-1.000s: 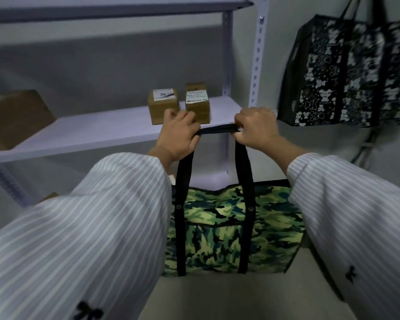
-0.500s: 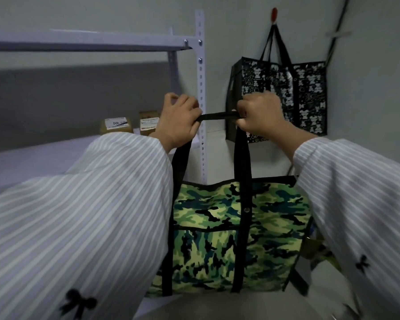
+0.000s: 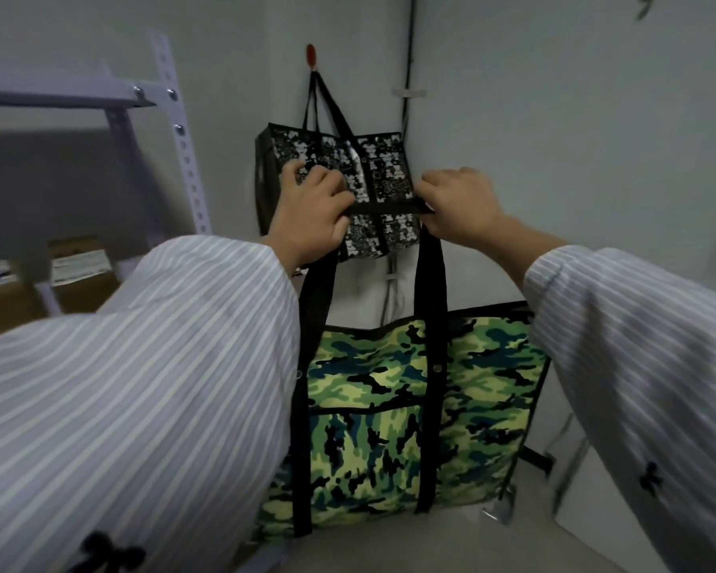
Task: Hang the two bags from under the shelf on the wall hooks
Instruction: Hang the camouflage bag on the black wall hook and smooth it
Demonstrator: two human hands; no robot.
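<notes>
A green camouflage bag (image 3: 393, 411) hangs in the air from its black strap (image 3: 383, 208), which is stretched level between my hands. My left hand (image 3: 309, 215) grips the strap's left end and my right hand (image 3: 457, 208) grips its right end. Behind the strap, a black-and-white patterned bag (image 3: 373, 159) hangs by its handles from a red wall hook (image 3: 311, 55) near the room's corner. A dark thing at the top right edge (image 3: 643, 4) is blurred; I cannot tell what it is.
A white metal shelf unit (image 3: 178, 130) stands at the left with cardboard boxes (image 3: 79, 275) on its board. A cable (image 3: 408, 55) runs down the wall corner. A white panel (image 3: 587, 502) leans low at the right.
The view has swung right and up, away from the shelf. Both hands have carried the camouflage bag toward the corner, so the strap now sits in front of the hanging patterned bag.
</notes>
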